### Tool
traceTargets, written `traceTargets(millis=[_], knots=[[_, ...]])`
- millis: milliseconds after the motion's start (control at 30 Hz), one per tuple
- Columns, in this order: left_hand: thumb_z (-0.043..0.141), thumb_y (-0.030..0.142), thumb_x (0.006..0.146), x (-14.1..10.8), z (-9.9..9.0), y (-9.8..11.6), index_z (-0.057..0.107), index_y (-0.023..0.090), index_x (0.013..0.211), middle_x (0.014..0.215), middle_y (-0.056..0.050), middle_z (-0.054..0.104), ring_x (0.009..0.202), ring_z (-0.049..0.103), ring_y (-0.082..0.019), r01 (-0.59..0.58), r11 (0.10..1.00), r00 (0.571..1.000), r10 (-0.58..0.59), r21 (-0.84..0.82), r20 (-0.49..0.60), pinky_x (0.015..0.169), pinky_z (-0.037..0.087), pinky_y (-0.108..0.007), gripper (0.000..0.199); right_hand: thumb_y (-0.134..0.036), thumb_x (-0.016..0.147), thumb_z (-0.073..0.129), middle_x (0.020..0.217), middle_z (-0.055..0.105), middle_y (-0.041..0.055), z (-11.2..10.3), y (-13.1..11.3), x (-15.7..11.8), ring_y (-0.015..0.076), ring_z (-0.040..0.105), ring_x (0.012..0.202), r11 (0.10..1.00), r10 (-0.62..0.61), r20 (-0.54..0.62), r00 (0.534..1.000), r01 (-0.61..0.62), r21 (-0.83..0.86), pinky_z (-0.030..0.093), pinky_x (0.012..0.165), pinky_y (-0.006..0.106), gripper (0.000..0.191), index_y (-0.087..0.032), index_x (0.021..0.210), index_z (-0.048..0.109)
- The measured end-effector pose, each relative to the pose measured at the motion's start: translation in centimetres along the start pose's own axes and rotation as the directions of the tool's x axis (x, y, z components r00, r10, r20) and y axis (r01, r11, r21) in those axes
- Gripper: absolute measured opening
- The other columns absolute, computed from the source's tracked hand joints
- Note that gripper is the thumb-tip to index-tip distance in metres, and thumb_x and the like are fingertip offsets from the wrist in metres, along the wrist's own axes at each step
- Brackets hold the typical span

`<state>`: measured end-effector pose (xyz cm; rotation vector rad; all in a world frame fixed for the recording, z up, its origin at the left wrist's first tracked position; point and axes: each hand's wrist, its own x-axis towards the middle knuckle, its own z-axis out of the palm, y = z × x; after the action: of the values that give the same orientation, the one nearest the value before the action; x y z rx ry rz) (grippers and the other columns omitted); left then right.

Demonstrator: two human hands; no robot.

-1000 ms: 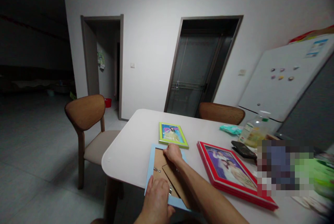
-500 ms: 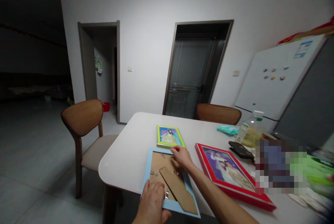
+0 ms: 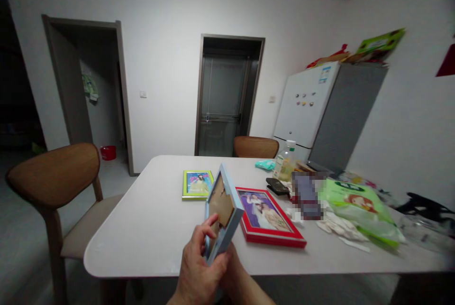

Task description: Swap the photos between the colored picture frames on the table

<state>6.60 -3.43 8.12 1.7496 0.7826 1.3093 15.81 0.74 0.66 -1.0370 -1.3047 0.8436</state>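
A light blue picture frame (image 3: pixel 232 222) is tilted up on edge above the near side of the table, its brown backing board (image 3: pixel 221 200) facing left. My left hand (image 3: pixel 199 260) grips its lower end, with the thumb under the bottom edge and fingers over the back. Behind the frame's lower part is my right hand (image 3: pixel 232 258), close against it, its fingers hidden. A small green picture frame (image 3: pixel 197 197) lies face up just beyond. To the right, a red picture frame (image 3: pixel 275 239) lies face up, apparently stacked on another.
On the white table (image 3: pixel 142 229) stand a bottle of yellowish liquid (image 3: pixel 284 165), a black phone-like object (image 3: pixel 277 186), a teal packet (image 3: pixel 265 165) and a green plastic pack (image 3: pixel 359 205). Wooden chairs stand at the left (image 3: pixel 57 181) and far side (image 3: pixel 256 146).
The blue frame has gone from lying nearly flat to tilted up on edge. My right hand has left its backing and moved behind it. The view has swung right.
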Motion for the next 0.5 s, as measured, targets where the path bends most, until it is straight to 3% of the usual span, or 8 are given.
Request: traceTargets(millis=[100,167,233,300,400,500], knots=[[0.056,0.014,0.064,2.4,1.6,1.0,0.034,0.019,0.109,0.111,-0.007,0.055,0.100,0.052,-0.019,0.030,0.990,0.999,-0.027,-0.135,0.023,0.085,0.041,-0.031,0.050,-0.043,0.078,0.033,0.081,0.064,0.0044,-6.2,-2.3,2.2,0.0154,0.060,0.066,0.989,0.139,-0.200,0.970,-0.126,0.074,0.048,0.056,0.025,0.045,-0.018,0.114,0.044],[0.057,0.010,0.064,4.1,3.0,0.6,0.025,0.018,0.117,0.110,-0.006,0.056,0.097,0.055,-0.017,0.107,0.971,0.993,-0.093,-0.212,0.077,0.084,0.043,-0.028,0.062,-0.037,0.076,0.039,0.081,0.065,0.0046,-11.5,-3.5,3.6,0.0156,0.060,0.064,0.958,0.246,-0.343,0.907,-0.281,-0.057,0.047,0.057,0.026,0.050,-0.015,0.121,0.037],[0.055,0.007,0.066,5.4,4.7,-0.6,0.029,0.016,0.115,0.110,-0.007,0.056,0.095,0.056,-0.015,0.188,0.959,0.979,-0.168,-0.210,0.113,0.082,0.043,-0.024,0.056,-0.034,0.074,0.042,0.078,0.065,0.0049,-16.6,-4.1,4.7,0.0155,0.060,0.063,0.839,0.209,-0.439,0.874,-0.391,-0.378,0.045,0.058,0.025,0.051,-0.013,0.120,0.040],[0.050,0.004,0.068,6.1,6.7,-2.5,0.038,0.014,0.107,0.105,-0.006,0.060,0.091,0.057,-0.014,0.236,0.962,0.966,-0.216,-0.139,0.145,0.079,0.044,-0.022,0.042,-0.029,0.071,0.046,0.074,0.066,0.0064,-20.8,-4.0,5.6,0.0172,0.060,0.065,0.778,0.188,-0.472,0.861,-0.424,-0.463,0.044,0.060,0.026,0.053,-0.008,0.119,0.041],[0.047,0.000,0.067,6.3,9.4,-5.2,0.043,0.013,0.102,0.104,-0.006,0.061,0.092,0.057,-0.013,0.265,0.962,0.951,-0.249,-0.065,0.181,0.079,0.044,-0.019,0.038,-0.025,0.066,0.051,0.067,0.066,0.0062,-24.7,-2.8,6.4,0.0190,0.060,0.061,0.711,0.178,-0.478,0.860,-0.448,-0.542,0.043,0.059,0.027,0.052,-0.005,0.114,0.048],[0.047,0.001,0.064,6.3,10.8,-6.7,0.044,0.013,0.106,0.105,-0.006,0.060,0.096,0.056,-0.013,0.277,0.960,0.944,-0.281,0.046,0.175,0.082,0.042,-0.020,0.043,-0.025,0.063,0.054,0.068,0.066,0.0058,-26.1,-1.3,6.6,0.0201,0.061,0.064,0.657,0.170,-0.471,0.866,-0.455,-0.601,0.043,0.061,0.027,0.044,-0.009,0.104,0.057]])
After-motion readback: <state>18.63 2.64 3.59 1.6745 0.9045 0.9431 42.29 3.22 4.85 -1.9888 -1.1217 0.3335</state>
